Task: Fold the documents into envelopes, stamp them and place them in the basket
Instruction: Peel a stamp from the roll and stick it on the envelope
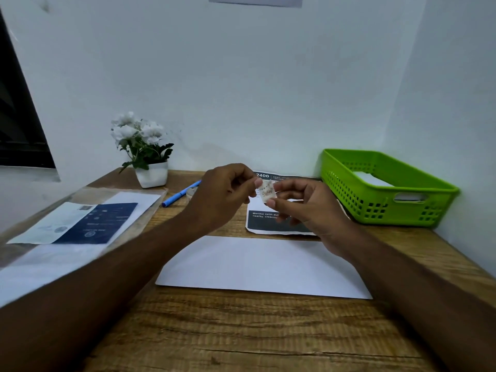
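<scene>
Right, both hands are up over the middle of the tabletop, meeting on one small stamp. The left hand pinches its left edge btwn thumb and forefinger, other fingers curled in. The right hand pinches the right side w/ thumb below and forefinger on top, remaining fingers loosely bent underneath. The stamp is a pale square-ish bit w/ gold script on it, text too small to read, held in the air and clear of the surface.

Directly below and nearer the person, a plain white envelope lies flat on the wood, blank face up, long edge toward the viewer. Just beyond it, partly hidden by the hands, is a printed document w/ a dark band and white lettering.

The green basket sits at the far right corner against the wall, perforated sides, w/ white paper lying inside.

On the left, a clear plastic sleeve holds sheets, incl. one w/ a dark blue panel. A blue pen lies near the left hand, and a white pot plant w/ white flowers stands at the back.
</scene>
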A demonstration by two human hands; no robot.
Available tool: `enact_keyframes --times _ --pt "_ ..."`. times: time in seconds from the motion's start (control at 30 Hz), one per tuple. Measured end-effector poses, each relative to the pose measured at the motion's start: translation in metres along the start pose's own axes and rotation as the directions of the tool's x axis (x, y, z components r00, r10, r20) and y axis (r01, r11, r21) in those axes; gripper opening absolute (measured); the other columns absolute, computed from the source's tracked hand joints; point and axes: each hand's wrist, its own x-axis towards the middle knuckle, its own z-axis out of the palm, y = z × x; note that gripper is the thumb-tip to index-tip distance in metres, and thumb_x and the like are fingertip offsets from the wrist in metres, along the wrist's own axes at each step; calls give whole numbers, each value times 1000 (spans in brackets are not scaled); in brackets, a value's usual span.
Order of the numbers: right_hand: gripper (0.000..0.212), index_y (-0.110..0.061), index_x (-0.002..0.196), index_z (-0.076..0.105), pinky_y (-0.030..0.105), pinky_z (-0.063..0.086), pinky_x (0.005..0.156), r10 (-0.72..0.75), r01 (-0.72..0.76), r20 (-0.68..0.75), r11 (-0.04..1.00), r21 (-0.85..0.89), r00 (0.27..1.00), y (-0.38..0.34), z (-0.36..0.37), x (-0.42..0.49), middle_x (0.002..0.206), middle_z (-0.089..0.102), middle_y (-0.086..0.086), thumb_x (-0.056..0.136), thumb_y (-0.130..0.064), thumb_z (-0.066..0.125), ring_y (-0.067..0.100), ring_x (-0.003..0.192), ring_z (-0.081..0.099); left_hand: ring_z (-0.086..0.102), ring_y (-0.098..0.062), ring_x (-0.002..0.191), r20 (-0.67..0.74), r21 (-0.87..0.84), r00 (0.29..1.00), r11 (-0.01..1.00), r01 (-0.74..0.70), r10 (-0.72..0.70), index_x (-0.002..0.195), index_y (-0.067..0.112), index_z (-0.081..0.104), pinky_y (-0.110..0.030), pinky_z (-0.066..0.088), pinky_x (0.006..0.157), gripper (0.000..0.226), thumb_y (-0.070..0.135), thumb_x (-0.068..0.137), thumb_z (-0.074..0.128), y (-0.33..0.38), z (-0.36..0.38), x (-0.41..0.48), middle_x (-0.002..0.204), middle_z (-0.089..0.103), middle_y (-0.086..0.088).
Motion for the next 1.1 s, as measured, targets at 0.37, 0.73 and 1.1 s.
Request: enact_keyframes --times 0.37,0.73,1.1 --pt "7 -16 82 72 19 42 43 -34 28 -307 999 -23 951 1 -21 10 71 72 -3 80 -20 78 12 49 66 61 -8 78 270 516 942 796 -317 200 100 27 69 -28 45 68 26 47 87 62 10 2 -9 90 68 11" --pt "10 -15 82 69 19 38 40 -2 -5 -382 1000 -15 924 10 -33 12 77 72 3 85 -24 73 9 43 59 52 -8 94 561 474 824 846 -244 -77 106 30 64 -30 44 75 62 78 66 61 32 60 -22 100 56 10" --pt "10 -12 80 73 21 40 44 -20 18 -331 1000 -10 943 0 -38 9 72 70 0 81 -21 77 8 45 57 46 6 46 477 274 847 955 109 -234 68 22 63 -14 30 50 21 31 73 81 30 52 2 54 50 14"
